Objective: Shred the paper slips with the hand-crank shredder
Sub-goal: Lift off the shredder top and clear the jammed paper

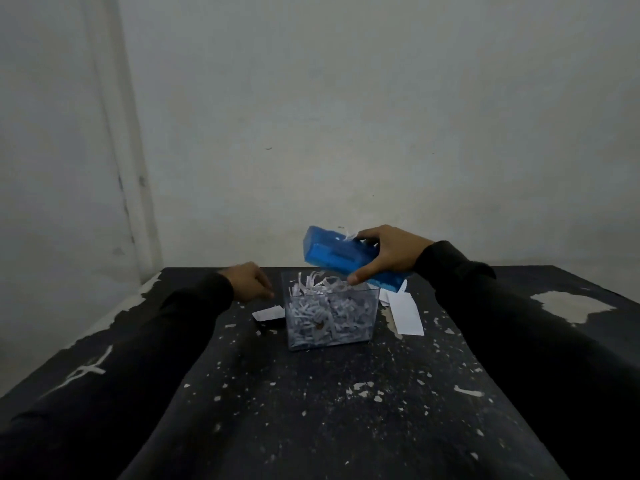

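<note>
Right hand: the right hand [388, 258] grips the blue shredder head [341, 259], lifted and tilted above the bin.
Left hand: the left hand [251, 282], at 9 o'clock of the bin, has loosely curled fingers and seems to hold nothing.
Bin: the clear bin [330, 315] is heaped with shreds [325, 311].
Slips: 1 paper slip [405, 313] lies at 3 o'clock, another slip [268, 312] at 9 o'clock.
Advice: steady the bin, press shreds down, then seat the head level.
</note>
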